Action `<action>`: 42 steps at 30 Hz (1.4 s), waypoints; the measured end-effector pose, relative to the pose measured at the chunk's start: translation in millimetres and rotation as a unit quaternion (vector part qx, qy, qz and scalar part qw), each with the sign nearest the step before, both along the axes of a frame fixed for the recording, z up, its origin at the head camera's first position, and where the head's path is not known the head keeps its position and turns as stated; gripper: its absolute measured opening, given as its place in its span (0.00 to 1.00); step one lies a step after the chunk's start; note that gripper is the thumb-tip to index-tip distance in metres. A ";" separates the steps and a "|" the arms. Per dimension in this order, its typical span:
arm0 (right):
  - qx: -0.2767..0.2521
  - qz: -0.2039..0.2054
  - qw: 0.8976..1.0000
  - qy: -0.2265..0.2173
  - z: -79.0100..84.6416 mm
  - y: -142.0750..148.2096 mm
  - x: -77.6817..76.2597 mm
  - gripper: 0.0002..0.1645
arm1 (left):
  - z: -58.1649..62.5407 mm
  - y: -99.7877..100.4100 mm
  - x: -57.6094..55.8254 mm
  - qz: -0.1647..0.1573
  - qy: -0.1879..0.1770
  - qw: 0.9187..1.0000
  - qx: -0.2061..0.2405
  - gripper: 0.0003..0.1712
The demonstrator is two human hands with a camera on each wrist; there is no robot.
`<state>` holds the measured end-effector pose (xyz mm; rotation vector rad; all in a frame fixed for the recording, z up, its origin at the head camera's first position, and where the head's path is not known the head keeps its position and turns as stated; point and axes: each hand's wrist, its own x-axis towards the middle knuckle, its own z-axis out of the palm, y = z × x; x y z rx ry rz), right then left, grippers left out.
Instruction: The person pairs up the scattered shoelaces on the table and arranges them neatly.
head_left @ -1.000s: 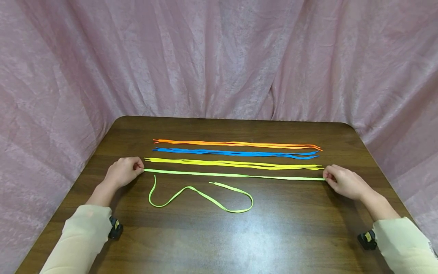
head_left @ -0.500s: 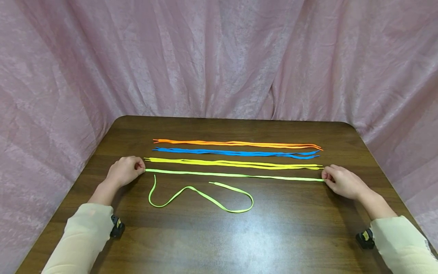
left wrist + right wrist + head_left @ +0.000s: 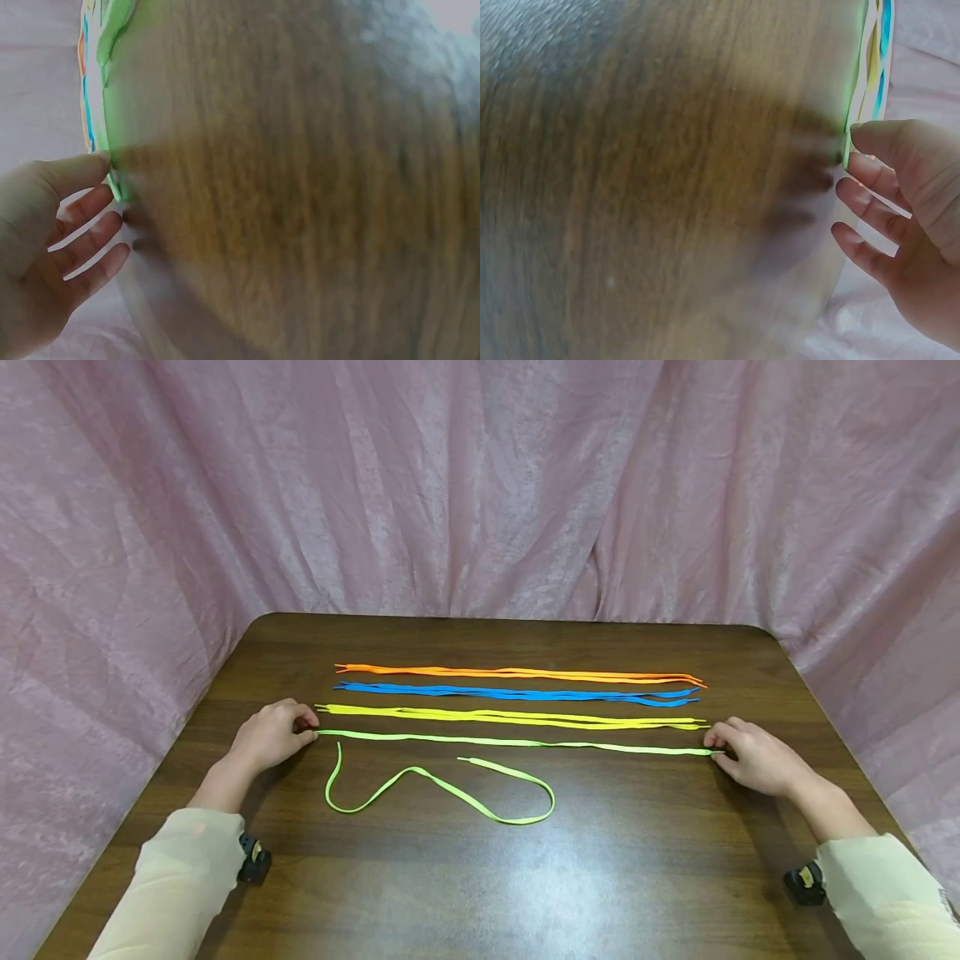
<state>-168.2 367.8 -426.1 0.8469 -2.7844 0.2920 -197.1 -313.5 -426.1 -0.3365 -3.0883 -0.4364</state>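
A light green shoelace (image 3: 480,742) lies nearly straight across the table, its two ends by my hands. My left hand (image 3: 272,735) is at its left end, thumb and fingers parted. In the left wrist view the lace's tip (image 3: 116,187) shows between the thumb and the forefinger. My right hand (image 3: 753,755) is at the other end, fingers loosely spread, with the tip (image 3: 846,154) visible beside the parted thumb and forefinger. Nearer to me a second light green shoelace (image 3: 442,785) lies in a wavy curve, apart from both hands.
Beyond the straight lace lie yellow shoelaces (image 3: 510,717), blue shoelaces (image 3: 510,694) and orange shoelaces (image 3: 517,673) in parallel rows. The brown wooden table (image 3: 420,893) ends at its far edge before a pink curtain (image 3: 480,485).
Both hands pinched the straight green lace's ends earlier; now their fingers have parted and the lace's tips show. The lace slackened slightly onto the table. The other laces have stayed put.
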 end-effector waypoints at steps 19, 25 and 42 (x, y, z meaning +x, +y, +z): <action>-0.002 0.038 0.999 0.019 20.8 -40.7 2.8 0.19 | 21.0 18.1 32.4 -0.072 0.054 0.996 -0.017 0.22; -0.008 0.075 0.997 0.034 23.5 -60.5 -0.1 0.20 | 16.5 31.9 41.4 -0.137 0.116 0.983 -0.039 0.28; -0.012 0.149 0.989 0.021 20.8 -106.8 -3.3 0.21 | 0.4 40.7 55.5 -0.226 0.147 0.962 -0.044 0.22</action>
